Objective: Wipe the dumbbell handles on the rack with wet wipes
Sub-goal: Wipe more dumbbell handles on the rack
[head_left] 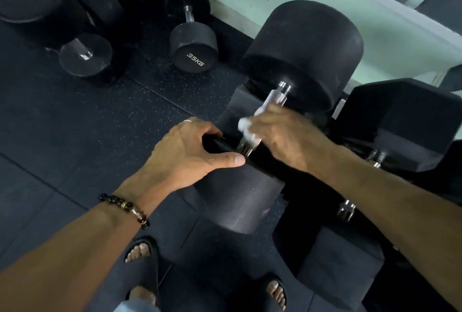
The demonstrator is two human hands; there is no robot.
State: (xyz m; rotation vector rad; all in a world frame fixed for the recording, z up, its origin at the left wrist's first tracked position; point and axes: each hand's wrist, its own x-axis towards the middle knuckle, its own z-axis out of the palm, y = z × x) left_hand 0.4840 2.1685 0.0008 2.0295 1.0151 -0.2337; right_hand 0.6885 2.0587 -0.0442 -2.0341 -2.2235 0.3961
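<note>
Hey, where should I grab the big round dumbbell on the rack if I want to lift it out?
Probably by the knurled steel handle of the dumbbell, coming from above: the round heads are too wide to grasp, and the right hand already wraps the bar with the wet wipe.

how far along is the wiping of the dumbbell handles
Nothing looks finished yet. In hand: the right hand rubs a wet wipe along the round dumbbell's handle while the left hand steadies its near head. Left: the hex dumbbell's handle beside it.
</note>
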